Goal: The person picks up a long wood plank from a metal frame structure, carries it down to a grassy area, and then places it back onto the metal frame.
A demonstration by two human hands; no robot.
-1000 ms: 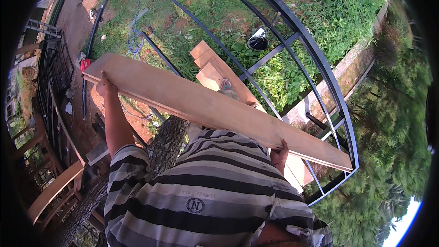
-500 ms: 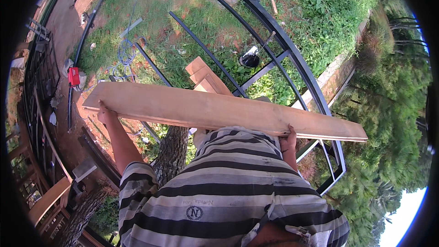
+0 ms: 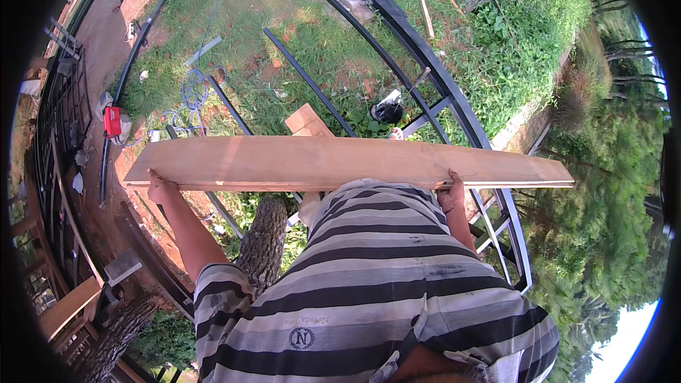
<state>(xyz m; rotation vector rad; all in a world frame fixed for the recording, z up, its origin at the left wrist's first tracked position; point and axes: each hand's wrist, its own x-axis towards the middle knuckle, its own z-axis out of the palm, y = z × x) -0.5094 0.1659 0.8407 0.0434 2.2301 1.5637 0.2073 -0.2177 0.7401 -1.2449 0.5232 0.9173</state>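
Note:
A long wooden plank (image 3: 319, 161) lies across in front of my body, its near edge close to my striped shirt. My left hand (image 3: 162, 188) grips the near edge close to its left end, thumb on top and the other fingers hidden beneath. Farther right, my right hand (image 3: 452, 193) is closed on the same edge, with part of the plank reaching out beyond it. Just past the plank's far edge, shorter wooden boards (image 3: 308, 122) show, partly covered by it.
Black metal beams (image 3: 312, 81) run over the grass, joining a curved black frame (image 3: 447, 74) on the right. A black bucket-like container (image 3: 387, 109) sits among them. A tree trunk (image 3: 264, 237) rises beside my left side. At left are a red box (image 3: 112, 121) and coiled cable (image 3: 193, 92).
The plank's right end has swung away from me, so it now lies more level across the view and covers more of the short boards. Both hands keep their hold.

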